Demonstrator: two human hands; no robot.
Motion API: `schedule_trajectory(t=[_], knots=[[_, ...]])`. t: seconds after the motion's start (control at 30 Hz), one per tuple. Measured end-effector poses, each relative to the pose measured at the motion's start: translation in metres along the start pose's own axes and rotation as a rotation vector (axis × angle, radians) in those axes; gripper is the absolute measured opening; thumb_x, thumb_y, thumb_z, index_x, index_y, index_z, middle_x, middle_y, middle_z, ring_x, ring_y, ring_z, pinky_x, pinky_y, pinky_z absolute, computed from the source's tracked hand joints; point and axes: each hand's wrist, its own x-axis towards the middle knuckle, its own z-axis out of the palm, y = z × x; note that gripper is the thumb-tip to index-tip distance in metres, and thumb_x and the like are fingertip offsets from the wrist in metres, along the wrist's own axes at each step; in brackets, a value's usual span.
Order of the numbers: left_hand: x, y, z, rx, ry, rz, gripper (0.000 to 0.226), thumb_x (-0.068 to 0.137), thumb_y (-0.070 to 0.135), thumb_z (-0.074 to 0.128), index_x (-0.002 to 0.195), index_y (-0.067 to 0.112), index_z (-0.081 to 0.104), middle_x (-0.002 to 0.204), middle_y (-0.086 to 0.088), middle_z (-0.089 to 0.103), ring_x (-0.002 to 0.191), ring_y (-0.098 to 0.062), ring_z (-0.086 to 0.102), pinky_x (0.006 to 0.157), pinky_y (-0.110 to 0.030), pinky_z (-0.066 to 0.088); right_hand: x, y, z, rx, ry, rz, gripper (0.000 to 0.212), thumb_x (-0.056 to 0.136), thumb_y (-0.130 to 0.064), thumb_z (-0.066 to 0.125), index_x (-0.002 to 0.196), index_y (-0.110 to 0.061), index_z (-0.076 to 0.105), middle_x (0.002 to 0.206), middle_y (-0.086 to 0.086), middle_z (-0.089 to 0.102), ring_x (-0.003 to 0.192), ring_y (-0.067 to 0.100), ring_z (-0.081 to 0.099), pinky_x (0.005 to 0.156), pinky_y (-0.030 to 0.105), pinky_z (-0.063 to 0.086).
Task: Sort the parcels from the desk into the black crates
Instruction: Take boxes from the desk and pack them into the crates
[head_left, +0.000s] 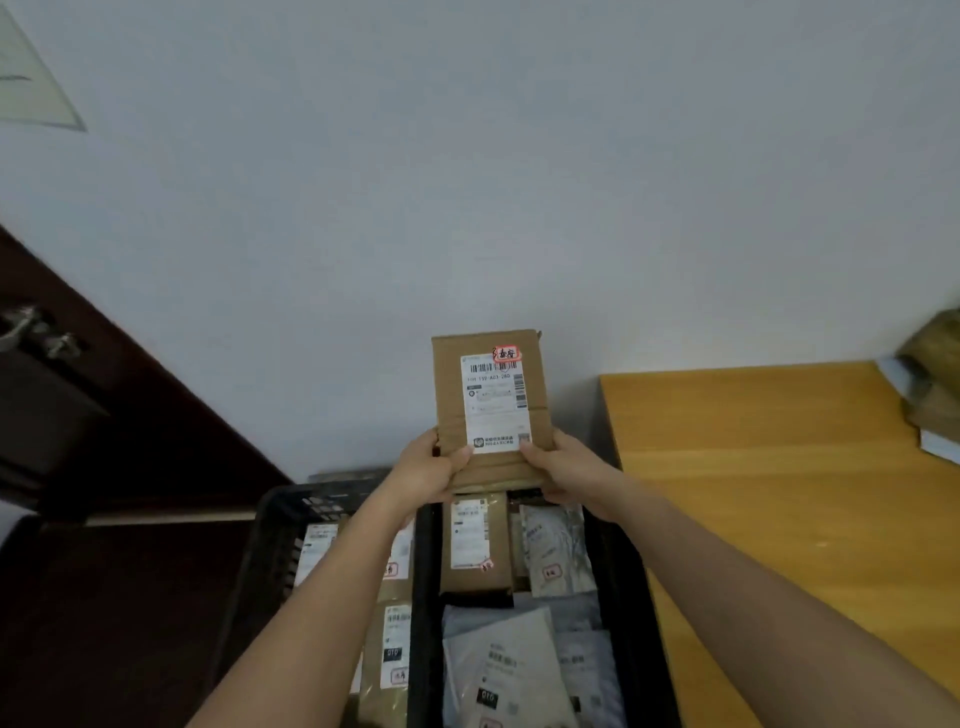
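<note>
A brown cardboard parcel (491, 395) with a white shipping label and a red-marked sticker is held upright in front of the wall. My left hand (428, 467) grips its lower left edge and my right hand (558, 467) grips its lower right edge, thumbs on the front face. It hangs above two black crates standing side by side: the left crate (270, 551) and the right crate (618, 571). Both hold several parcels, brown boxes and grey bags with labels. My forearms cover part of the left crate.
A wooden desk (779, 493) stands to the right of the crates, with a few parcels (935, 395) stacked at its far right edge. A dark wooden door or cabinet (104, 415) stands at the left. The plain wall is straight ahead.
</note>
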Motion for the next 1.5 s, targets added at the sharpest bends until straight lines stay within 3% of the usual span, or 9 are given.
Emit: schedule_trajectory(t=[0.17, 0.37, 0.53, 0.67, 0.73, 0.87, 1.0, 1.3, 1.5], knots=[[0.032, -0.064, 0.026, 0.008, -0.121, -0.137, 0.029, 0.096, 0.028, 0.062, 0.123, 0.019, 0.060, 0.117, 0.002, 0.068, 0.096, -0.010, 0.065, 0.079, -0.024, 0.054, 0.015, 0.061, 0.005, -0.097, 0.121, 0.152, 0.023, 0.102, -0.036, 0.048, 0.125, -0.029, 0.048, 0.115, -0.005, 0.059, 0.108, 0.019, 0.059, 0.089, 0.039, 0.055], [0.068, -0.132, 0.081, 0.056, -0.211, -0.246, 0.032, 0.098, 0.015, 0.057, 0.129, 0.018, 0.053, 0.126, 0.000, 0.061, 0.113, -0.018, 0.058, 0.099, -0.032, 0.050, 0.044, 0.139, -0.003, -0.177, 0.214, 0.311, 0.045, 0.103, -0.036, 0.045, 0.141, -0.014, 0.041, 0.134, 0.006, 0.055, 0.123, 0.025, 0.055, 0.100, 0.040, 0.049], [0.104, -0.191, 0.119, 0.124, -0.252, -0.236, 0.033, 0.097, 0.006, 0.054, 0.128, 0.016, 0.051, 0.120, 0.002, 0.061, 0.105, -0.011, 0.056, 0.088, -0.024, 0.052, 0.082, 0.210, -0.012, -0.188, 0.246, 0.430, 0.054, 0.104, -0.038, 0.042, 0.149, -0.009, 0.029, 0.140, 0.010, 0.052, 0.125, 0.025, 0.053, 0.098, 0.033, 0.048], [0.134, -0.224, 0.140, 0.215, -0.149, -0.146, 0.036, 0.096, 0.010, 0.057, 0.131, 0.016, 0.052, 0.120, 0.004, 0.061, 0.100, -0.009, 0.056, 0.074, -0.010, 0.044, 0.114, 0.251, -0.016, -0.210, 0.155, 0.412, 0.083, 0.102, -0.019, 0.048, 0.155, -0.030, -0.015, 0.157, 0.009, 0.027, 0.136, 0.026, 0.040, 0.106, 0.032, 0.039], [0.145, -0.240, 0.145, 0.309, -0.101, -0.067, 0.041, 0.095, 0.012, 0.059, 0.135, 0.017, 0.051, 0.125, 0.001, 0.061, 0.107, -0.015, 0.059, 0.084, -0.019, 0.047, 0.129, 0.265, -0.013, -0.308, 0.098, 0.358, 0.100, 0.098, -0.014, 0.053, 0.146, -0.042, -0.030, 0.162, 0.006, 0.000, 0.144, 0.026, 0.025, 0.112, 0.032, 0.030], [0.161, -0.271, 0.148, 0.804, -0.228, 0.061, 0.057, 0.094, 0.020, 0.049, 0.146, 0.041, 0.037, 0.150, -0.003, 0.036, 0.135, -0.032, 0.036, 0.108, -0.045, 0.036, 0.151, 0.287, -0.008, -0.432, -0.039, 0.393, 0.080, 0.104, -0.012, 0.039, 0.153, -0.029, -0.021, 0.161, 0.005, -0.018, 0.147, 0.026, 0.014, 0.115, 0.026, 0.022], [0.162, -0.262, 0.147, 0.957, -0.276, -0.030, 0.069, 0.095, 0.012, 0.047, 0.152, 0.041, 0.022, 0.162, 0.002, 0.006, 0.150, -0.031, -0.001, 0.120, -0.053, 0.005, 0.162, 0.287, -0.012, -0.443, -0.071, 0.409, 0.085, 0.102, -0.032, 0.045, 0.152, -0.033, -0.024, 0.161, 0.005, -0.021, 0.150, 0.027, 0.008, 0.119, 0.032, 0.017], [0.143, -0.191, 0.123, 1.001, -0.223, -0.057, 0.091, 0.090, 0.033, 0.063, 0.155, 0.033, -0.001, 0.164, 0.005, -0.010, 0.150, -0.033, -0.006, 0.119, -0.057, 0.005, 0.125, 0.212, -0.016, -0.450, -0.080, 0.252, 0.109, 0.092, -0.023, 0.068, 0.147, -0.035, -0.025, 0.157, 0.007, -0.033, 0.151, 0.026, 0.004, 0.114, 0.021, 0.013], [0.114, -0.090, 0.094, 1.090, -0.116, 0.094, 0.085, 0.097, 0.018, 0.053, 0.156, 0.032, -0.007, 0.162, 0.004, -0.024, 0.150, -0.034, -0.013, 0.120, -0.056, 0.004, 0.085, 0.123, -0.029, -0.776, 0.041, 0.131, 0.108, 0.088, -0.045, 0.069, 0.149, -0.049, -0.020, 0.158, 0.000, -0.034, 0.149, 0.034, -0.018, 0.120, 0.058, 0.005]])
